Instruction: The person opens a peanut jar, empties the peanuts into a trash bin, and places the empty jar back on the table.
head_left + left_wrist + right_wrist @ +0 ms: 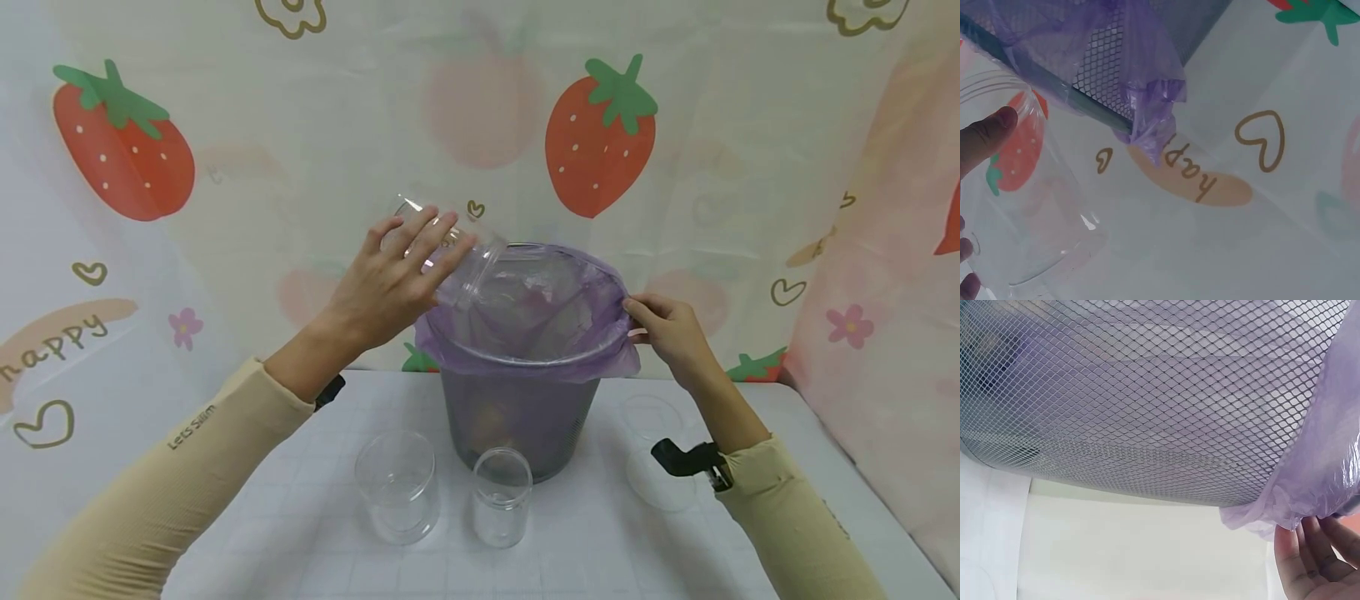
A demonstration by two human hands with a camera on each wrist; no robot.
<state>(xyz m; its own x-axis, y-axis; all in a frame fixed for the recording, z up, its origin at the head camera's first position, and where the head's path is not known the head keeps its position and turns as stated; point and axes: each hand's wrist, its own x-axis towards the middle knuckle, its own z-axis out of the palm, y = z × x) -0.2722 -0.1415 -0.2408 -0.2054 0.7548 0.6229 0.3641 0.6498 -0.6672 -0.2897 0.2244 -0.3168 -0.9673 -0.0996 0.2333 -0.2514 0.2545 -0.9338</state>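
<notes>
A clear plastic jar [480,265] is tilted with its mouth toward the bin's opening, and my left hand [397,279] grips it round the side. In the left wrist view the jar [1054,206] looks see-through, with the thumb on it near the threaded neck. Below its mouth stands a dark mesh bin [517,421] lined with a purple plastic bag [525,367] folded over the rim. My right hand [671,333] pinches the bag and rim at the right side. In the right wrist view, its fingertips [1310,534] touch the bag's folded edge.
Two open clear jars stand before the bin, a wider jar [397,492] and a narrower jar [502,500]. Two clear round lids lie at the right, the nearer lid [660,483] below the farther one. A strawberry-printed cloth [360,108] hangs behind the white table [300,500].
</notes>
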